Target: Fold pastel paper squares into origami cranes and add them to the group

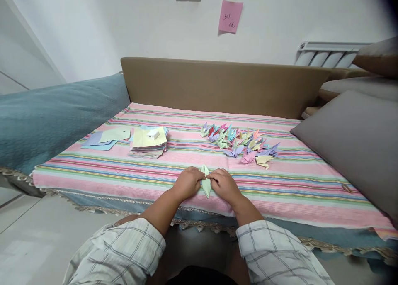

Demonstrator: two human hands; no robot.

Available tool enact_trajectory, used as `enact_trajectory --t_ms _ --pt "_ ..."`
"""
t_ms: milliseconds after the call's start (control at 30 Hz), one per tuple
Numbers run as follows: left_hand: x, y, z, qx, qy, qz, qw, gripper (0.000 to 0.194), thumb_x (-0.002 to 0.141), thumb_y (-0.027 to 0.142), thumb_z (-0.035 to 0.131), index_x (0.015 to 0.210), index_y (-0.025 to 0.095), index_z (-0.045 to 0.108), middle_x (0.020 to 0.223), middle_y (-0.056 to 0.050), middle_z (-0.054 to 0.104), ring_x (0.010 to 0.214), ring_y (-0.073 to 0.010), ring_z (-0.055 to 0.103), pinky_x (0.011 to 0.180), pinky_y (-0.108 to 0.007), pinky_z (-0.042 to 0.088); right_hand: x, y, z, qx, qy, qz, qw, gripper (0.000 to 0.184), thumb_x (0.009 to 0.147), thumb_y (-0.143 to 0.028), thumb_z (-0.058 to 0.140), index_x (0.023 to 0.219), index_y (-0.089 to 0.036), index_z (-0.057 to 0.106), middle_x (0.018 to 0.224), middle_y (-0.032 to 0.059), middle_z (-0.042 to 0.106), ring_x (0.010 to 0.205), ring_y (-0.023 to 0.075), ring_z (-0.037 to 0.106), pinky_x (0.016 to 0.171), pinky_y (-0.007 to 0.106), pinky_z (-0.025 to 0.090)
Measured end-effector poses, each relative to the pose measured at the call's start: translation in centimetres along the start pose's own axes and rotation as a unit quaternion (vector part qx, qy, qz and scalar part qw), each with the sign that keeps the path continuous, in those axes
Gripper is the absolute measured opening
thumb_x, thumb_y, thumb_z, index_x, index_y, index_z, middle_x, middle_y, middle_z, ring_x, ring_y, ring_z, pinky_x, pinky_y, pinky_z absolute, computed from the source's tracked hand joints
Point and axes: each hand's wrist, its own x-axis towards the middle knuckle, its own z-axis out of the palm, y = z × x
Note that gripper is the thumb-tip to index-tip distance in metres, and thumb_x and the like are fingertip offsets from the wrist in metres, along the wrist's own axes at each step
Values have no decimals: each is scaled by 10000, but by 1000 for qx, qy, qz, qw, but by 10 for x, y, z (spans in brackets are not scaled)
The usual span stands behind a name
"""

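Note:
A pale green folded paper [206, 187], long and diamond-shaped, lies on the striped cloth with its points toward and away from me. My left hand [189, 182] pinches its left edge near the middle. From the other side my right hand [224, 185] presses its fingertips on the right edge. Both hands are closed, fingertips nearly meeting over the paper. Beyond my right hand lies a cluster of folded paper cranes [236, 140] in several colours. Back and to the left is a stack of square paper sheets [148, 146] with a small white block [153, 134] on top.
Loose coloured sheets [104, 139] lie left of the stack. The striped cloth [102, 171] covers a sofa seat with a brown backrest [217, 86]. A blue armrest [62, 115] borders the left, grey cushions [351, 140] the right. A small brownish ring-like item [347, 188] lies near the cushions.

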Motion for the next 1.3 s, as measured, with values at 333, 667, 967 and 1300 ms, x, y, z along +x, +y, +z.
enact_trajectory --t_ms 333,667,967,1300 --pt "-2 -7 -9 -52 -24 27 998 330 690 223 604 1014 251 656 998 -31 681 985 -219 578 913 -332 392 -2 3 -10 48 -46 10 998 295 724 -159 567 991 -230 672 956 54 600 954 205 519 871 360 415" --pt "1 -8 -3 -43 1 21 999 206 847 306 508 959 247 670 938 -37 698 954 -200 598 877 -316 398 -2 5 -9 53 -67 18 996 375 673 -78 522 997 -203 663 1003 62 588 977 207 504 882 351 405" --pt "2 -1 4 -41 61 -60 995 235 851 258 467 801 215 692 971 -52 692 940 -196 600 861 -328 406 3 6 0 42 -14 38 998 117 801 -283 582 780 -207 668 878 51 616 867 189 527 812 332 409" --pt "5 1 11 -35 96 -121 987 184 771 292 582 661 215 707 948 -53 702 959 -218 601 873 -363 417 8 3 4 28 -3 56 998 172 832 -295 537 730 -210 647 831 34 629 812 169 531 769 302 392"
